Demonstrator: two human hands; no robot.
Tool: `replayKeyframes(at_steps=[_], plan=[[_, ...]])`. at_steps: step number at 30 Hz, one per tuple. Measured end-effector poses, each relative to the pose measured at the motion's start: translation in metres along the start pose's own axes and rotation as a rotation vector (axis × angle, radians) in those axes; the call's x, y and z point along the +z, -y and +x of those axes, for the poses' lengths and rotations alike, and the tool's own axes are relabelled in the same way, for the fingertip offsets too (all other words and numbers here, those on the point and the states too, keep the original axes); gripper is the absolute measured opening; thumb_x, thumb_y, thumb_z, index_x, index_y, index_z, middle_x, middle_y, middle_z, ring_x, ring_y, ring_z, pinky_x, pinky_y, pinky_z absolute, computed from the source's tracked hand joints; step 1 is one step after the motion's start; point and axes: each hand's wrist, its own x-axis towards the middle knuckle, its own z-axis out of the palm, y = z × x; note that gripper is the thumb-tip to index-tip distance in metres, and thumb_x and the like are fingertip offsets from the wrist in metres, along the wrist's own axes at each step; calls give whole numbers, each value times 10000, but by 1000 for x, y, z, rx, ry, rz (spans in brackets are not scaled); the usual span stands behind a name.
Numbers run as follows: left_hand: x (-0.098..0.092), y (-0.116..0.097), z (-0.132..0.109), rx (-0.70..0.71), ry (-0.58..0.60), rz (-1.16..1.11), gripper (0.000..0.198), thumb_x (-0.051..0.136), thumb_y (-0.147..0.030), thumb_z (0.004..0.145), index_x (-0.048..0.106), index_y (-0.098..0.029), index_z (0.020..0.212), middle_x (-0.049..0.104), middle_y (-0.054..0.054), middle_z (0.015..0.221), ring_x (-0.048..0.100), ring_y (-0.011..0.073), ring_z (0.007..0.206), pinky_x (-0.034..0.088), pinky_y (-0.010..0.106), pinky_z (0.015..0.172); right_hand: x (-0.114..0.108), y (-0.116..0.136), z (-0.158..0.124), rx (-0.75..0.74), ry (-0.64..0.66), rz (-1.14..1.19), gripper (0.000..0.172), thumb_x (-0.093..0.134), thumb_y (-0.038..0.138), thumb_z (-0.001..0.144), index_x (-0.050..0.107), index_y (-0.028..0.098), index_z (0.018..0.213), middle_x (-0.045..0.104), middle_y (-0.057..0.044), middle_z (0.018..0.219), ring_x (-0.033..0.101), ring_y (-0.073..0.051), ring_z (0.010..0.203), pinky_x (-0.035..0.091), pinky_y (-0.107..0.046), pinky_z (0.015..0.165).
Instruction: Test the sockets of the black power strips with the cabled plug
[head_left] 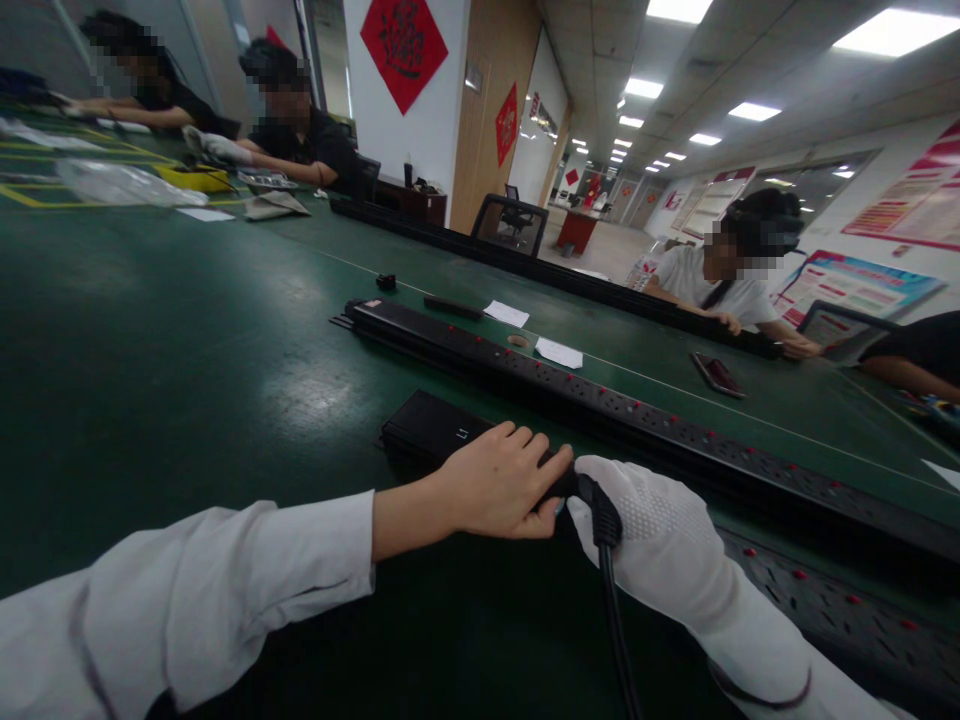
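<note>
My bare left hand (501, 482) lies curled over the end of a black power strip (431, 428) on the green table (150, 370). My right hand (651, 535), in a white glove, is closed around a black plug (600, 510) at that same end; its cable (619, 640) runs down toward me. The two hands touch at the fingertips. A longer black power strip (570, 390) with red dots lies just beyond them, running diagonally.
Paper slips (559, 352) and a dark phone (718, 375) lie past the long strip. A third strip (847, 615) sits at the right. Several other people sit around the table, one at the right (720, 285), two at the far left (292, 130). Plastic bags (120, 185) lie far left.
</note>
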Motion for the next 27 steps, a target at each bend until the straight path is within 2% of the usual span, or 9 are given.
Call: replayKeyframes(at_steps=[6,17,23,27], plan=[[0,-1,1,-3,0,0,533,296,-447,863,425,-92,1239,587,131,1009,567,252,842,420,368,717,2,0,-1,-15,-53,-38,293,471,382,813,587,151,950,640,-71,786,600,-175,711,462,-287,646],[0,0,2,-6,0,0,538,305,-456,859,421,-95,1240,588,133,1006,567,255,855,416,367,727,1,1,-1,-7,-32,-48,284,473,377,819,590,151,946,640,-66,782,598,-168,689,455,-279,629],[1,-1,2,-8,-11,1,531,324,-463,851,434,-103,1226,588,133,1000,568,245,835,410,363,722,2,2,0,-12,-73,-83,290,455,389,823,601,158,920,635,-61,759,589,-165,666,438,-273,612],[0,-1,2,-5,-9,-3,534,317,-459,853,431,-98,1230,588,133,1004,569,246,834,409,362,713,4,0,-1,-5,-41,-80,277,473,388,827,596,169,944,636,-51,779,584,-153,664,423,-260,608]])
